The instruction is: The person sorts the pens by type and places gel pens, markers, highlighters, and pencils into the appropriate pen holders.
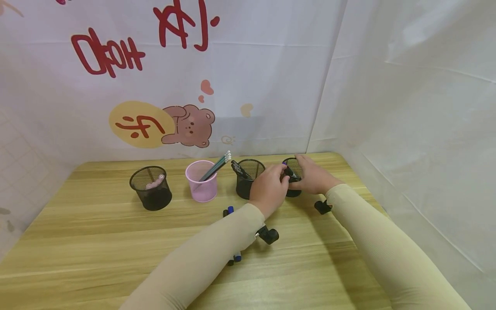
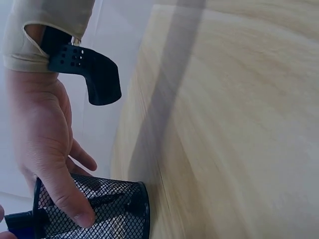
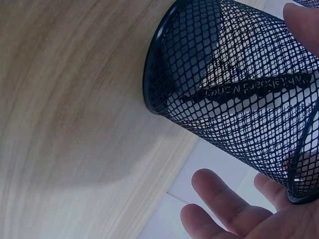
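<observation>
My right hand [image 1: 314, 175] holds a black mesh pen cup [image 3: 239, 124] at the right back of the table, its thumb against the mesh and other fingers on the far side. Inside lies a black marker [image 3: 259, 89] lettered "Whiteboard Marker", seen through the mesh. My left hand [image 1: 269, 191] is at the cup's mouth, fingertips pinching a marker with a dark blue or purple end [image 2: 21, 232]; the left wrist view shows only those fingertips at its edge. Just left stands another black mesh cup [image 1: 244, 188] with black pens or markers [image 1: 239, 168], partly behind my left hand.
Further left are a pink mesh cup [image 1: 204, 191] with several pencils [image 1: 218, 165] and a black mesh cup [image 1: 156, 198] with pink items [image 1: 155, 183]. Blue and black markers [image 1: 237, 257] lie under my left forearm. A white curtain [image 1: 418, 107] hangs at the right.
</observation>
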A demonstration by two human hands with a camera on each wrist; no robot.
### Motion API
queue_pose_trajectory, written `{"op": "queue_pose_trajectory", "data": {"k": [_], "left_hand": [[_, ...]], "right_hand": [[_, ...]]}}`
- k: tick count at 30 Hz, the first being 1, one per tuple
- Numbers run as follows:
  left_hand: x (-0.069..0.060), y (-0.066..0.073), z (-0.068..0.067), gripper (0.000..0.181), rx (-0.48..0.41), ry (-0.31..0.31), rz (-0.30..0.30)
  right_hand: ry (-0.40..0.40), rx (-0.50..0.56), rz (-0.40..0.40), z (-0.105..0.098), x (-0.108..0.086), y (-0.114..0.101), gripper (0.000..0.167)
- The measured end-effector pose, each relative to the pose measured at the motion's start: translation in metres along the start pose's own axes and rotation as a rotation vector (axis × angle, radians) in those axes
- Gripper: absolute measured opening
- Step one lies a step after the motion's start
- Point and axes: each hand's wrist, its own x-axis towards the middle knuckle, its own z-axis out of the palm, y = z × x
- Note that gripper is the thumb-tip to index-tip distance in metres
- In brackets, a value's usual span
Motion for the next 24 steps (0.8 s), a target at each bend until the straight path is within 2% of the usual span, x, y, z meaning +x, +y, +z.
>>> {"op": "queue_pose_trajectory", "data": {"k": [5, 14, 20, 24], "left_hand": [[-0.008, -0.004, -0.009, 0.041, -0.016, -0.064, 0.014], [-0.027, -0.014, -0.029, 0.046, 0.025, -0.155, 0.037], [-0.038, -0.025, -0.039, 0.047, 0.061, -0.175, 0.065], [-0.046, -0.034, -0.048, 0.048, 0.045, -0.187, 0.064]], "right_hand": [[-0.006, 0.003, 0.011, 0.000, 0.000, 0.001, 0.122], [-0.019, 0.012, 0.032, 0.000, -0.001, 0.000, 0.123], [-0.016, 0.003, 0.027, 0.000, 0.001, 0.001, 0.121], [-0.015, 0.000, 0.024, 0.000, 0.002, 0.002, 0.122]]}}
